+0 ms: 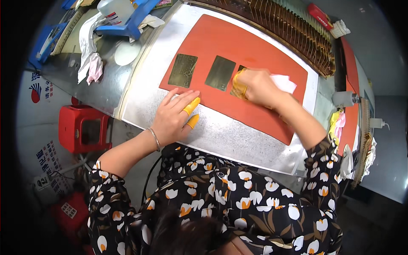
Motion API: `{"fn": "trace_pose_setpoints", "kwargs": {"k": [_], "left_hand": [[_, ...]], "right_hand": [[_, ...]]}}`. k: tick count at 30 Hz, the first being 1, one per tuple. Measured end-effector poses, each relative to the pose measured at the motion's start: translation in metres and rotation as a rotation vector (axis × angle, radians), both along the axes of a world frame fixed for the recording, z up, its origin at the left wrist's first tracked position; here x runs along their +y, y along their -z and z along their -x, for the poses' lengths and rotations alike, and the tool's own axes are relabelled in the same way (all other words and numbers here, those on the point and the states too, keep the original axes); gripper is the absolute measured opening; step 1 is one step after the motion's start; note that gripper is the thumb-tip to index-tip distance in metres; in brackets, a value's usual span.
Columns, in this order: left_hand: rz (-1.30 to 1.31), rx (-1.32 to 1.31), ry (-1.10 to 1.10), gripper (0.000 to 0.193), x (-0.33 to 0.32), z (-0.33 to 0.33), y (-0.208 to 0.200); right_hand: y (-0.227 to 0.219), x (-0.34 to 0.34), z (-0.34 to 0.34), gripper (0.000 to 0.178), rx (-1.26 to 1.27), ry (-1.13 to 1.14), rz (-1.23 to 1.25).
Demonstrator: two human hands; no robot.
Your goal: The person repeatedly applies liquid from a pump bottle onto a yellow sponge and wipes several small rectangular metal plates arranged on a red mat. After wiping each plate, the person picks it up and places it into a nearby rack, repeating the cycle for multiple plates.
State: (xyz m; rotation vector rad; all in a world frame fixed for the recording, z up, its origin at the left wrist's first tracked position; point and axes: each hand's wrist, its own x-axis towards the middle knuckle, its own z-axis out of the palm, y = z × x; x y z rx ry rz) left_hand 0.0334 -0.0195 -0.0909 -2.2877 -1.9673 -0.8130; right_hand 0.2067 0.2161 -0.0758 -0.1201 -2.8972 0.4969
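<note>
Three dark, glossy rectangular plates lie in a row on an orange-red mat: a left plate (182, 71), a middle plate (220, 73) and a right plate (241, 68), the last mostly covered by my right hand (257, 87). Closed and slightly blurred, that hand presses down there, with a white wipe (284, 83) sticking out beside it. Yellow finger cots cover some fingertips on both hands. My left hand (173, 115) rests open, fingers spread, at the near edge of the mat (255, 114), below the left plate.
A slotted rack (284, 32) runs along the far side of the table. At the far left are a blue plastic stand (127, 25), a white bottle (114, 10) and crumpled cloths (88, 51). Bottles (344, 98) and cloths stand at right; a red stool (83, 127) is at left.
</note>
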Motion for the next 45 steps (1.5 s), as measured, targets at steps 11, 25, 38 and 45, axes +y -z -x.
{"fn": "trace_pose_setpoints", "kwargs": {"k": [11, 25, 38, 45], "left_hand": [[0.003, 0.019, -0.016, 0.041, 0.0, -0.002, 0.0], [0.003, 0.028, -0.015, 0.042, -0.002, -0.002, 0.001], [0.042, 0.021, -0.007, 0.043, 0.002, -0.001, 0.0], [0.038, 0.004, -0.022, 0.046, 0.003, -0.007, -0.005]], "right_hand": [[-0.007, -0.007, -0.034, 0.004, -0.013, 0.03, 0.024], [-0.011, 0.002, -0.028, 0.005, 0.014, 0.127, 0.0], [-0.018, -0.047, -0.027, 0.009, -0.212, -0.159, -0.04], [-0.039, 0.003, -0.093, 0.007, 0.022, 0.417, -0.032]]}}
